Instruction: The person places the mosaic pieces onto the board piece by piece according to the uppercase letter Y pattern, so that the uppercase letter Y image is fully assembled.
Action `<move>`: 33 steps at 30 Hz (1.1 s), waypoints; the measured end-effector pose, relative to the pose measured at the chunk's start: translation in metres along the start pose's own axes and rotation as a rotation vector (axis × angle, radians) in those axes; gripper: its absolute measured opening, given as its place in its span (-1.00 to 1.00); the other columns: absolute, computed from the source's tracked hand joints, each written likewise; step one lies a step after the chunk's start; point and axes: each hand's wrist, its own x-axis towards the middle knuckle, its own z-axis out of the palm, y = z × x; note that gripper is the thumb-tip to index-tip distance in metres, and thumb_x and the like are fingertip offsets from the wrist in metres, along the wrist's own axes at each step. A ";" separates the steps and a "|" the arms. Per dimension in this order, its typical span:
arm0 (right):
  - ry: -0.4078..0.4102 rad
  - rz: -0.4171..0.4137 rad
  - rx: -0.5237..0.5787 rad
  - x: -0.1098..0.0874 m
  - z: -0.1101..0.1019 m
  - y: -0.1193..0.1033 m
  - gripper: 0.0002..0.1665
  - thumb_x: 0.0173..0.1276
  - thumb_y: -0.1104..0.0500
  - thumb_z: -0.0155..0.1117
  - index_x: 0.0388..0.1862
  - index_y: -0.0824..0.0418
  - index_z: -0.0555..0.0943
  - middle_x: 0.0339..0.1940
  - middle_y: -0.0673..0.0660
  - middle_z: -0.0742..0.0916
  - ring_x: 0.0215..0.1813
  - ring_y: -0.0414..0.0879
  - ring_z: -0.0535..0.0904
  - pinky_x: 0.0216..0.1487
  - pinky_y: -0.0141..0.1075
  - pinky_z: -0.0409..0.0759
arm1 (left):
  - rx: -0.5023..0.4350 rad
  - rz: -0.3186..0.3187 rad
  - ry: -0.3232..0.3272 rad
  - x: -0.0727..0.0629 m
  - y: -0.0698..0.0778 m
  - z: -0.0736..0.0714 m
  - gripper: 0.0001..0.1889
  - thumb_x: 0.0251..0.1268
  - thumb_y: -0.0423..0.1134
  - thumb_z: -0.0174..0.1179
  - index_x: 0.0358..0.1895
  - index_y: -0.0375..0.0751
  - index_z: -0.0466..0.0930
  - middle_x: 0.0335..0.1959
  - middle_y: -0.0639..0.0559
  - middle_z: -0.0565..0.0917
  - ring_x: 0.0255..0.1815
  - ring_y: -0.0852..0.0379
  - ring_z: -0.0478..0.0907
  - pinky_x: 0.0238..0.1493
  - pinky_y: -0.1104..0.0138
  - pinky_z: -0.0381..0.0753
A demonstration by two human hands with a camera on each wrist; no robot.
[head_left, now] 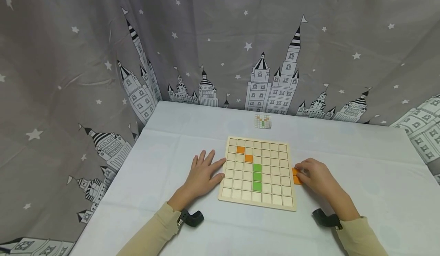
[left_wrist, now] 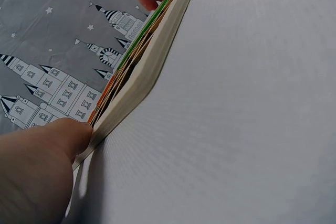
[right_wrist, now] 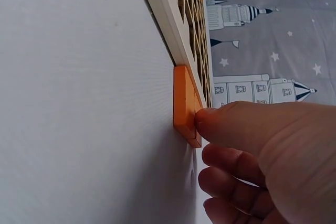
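A wooden grid board [head_left: 237, 194] lies on the table, with two orange square tiles [head_left: 240, 149] and three green square tiles [head_left: 257, 176] in its cells. My left hand [head_left: 203, 174] is spread flat at its left side, thumb and index fingertip right at the rim; the left wrist view shows the thumb against the board's edge [left_wrist: 152, 59]. Two loose orange tiles [head_left: 297, 180] lie side by side against the right edge. Over them, the thumb and index finger of my right hand [head_left: 315, 175] pinch the farther one. Close up, the right thumb meets an orange tile [right_wrist: 184, 98].
Behind the board lies a small paper card [head_left: 262, 121] printed with a grid of orange and green squares. A white cloth [head_left: 192, 126] covers the table. Along its back and left side hangs a grey curtain [head_left: 213, 30] with castles and stars.
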 end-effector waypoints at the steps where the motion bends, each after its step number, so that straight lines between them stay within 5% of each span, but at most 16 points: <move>1: 0.002 -0.001 0.001 0.000 0.000 0.000 -0.75 0.19 0.37 0.44 -0.12 0.37 0.77 -0.22 0.21 0.76 -0.23 0.03 0.67 -0.16 -0.04 0.69 | 0.002 -0.001 -0.001 0.000 0.000 0.000 -0.48 0.45 0.01 0.15 0.43 0.03 0.51 0.57 -0.36 0.26 0.63 -0.50 -0.01 0.51 -0.41 -0.06; 23: 0.038 -0.016 0.032 -0.005 0.006 0.001 -0.77 0.20 0.41 0.42 -0.13 0.37 0.77 -0.21 0.24 0.77 -0.23 0.03 0.66 -0.20 -0.07 0.64 | 0.001 0.006 -0.002 0.000 0.004 0.000 -0.47 0.44 0.00 0.15 0.42 0.01 0.52 0.56 -0.37 0.28 0.61 -0.52 0.02 0.50 -0.41 -0.02; 33: 0.077 0.011 0.078 -0.002 0.009 0.003 -0.77 0.21 0.39 0.41 -0.12 0.36 0.77 -0.23 0.20 0.76 -0.32 -0.11 0.51 -0.33 -0.30 0.49 | 0.003 0.001 -0.002 0.000 0.003 -0.002 -0.47 0.44 0.00 0.16 0.42 0.01 0.52 0.57 -0.37 0.27 0.62 -0.52 0.02 0.51 -0.41 -0.03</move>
